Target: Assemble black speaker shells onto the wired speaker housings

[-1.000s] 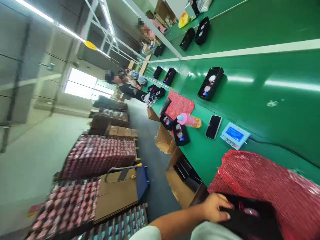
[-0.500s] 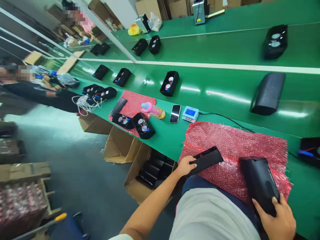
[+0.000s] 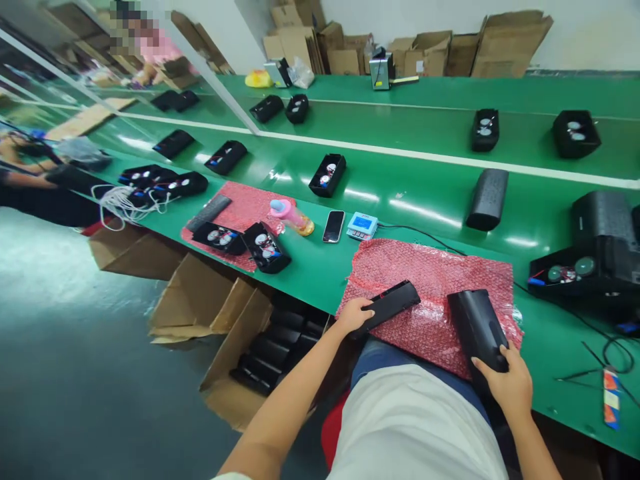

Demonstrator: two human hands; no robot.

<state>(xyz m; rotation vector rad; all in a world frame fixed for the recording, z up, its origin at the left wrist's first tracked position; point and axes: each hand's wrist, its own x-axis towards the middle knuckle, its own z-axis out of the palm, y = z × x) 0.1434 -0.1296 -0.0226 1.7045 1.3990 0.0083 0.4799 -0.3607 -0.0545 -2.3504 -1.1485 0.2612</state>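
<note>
My left hand (image 3: pixel 356 315) is closed on one end of a long, narrow black panel (image 3: pixel 395 307), fingers on top. Its far end tilts up over the pink bubble wrap (image 3: pixel 385 263), and a bit of red shows along its upper edge. On the right, my right hand (image 3: pixel 510 383) grips the near end of a larger black speaker casing (image 3: pixel 475 323) with a rounded, smooth top. That casing rests on the bubble wrap near the table's front edge. Its underside is hidden.
A blue-screened device (image 3: pixel 363 225), a phone (image 3: pixel 334 226) and a pink bottle (image 3: pixel 293 217) stand beyond the wrap. Open casings with round drivers (image 3: pixel 267 250) lie to the left. More casings stand on the green conveyor (image 3: pixel 400 193). A carton of black parts (image 3: pixel 220 373) sits below.
The view has swung to the right, bringing more casings and a cable at the right into sight. Both hands keep hold of the same two black pieces.
</note>
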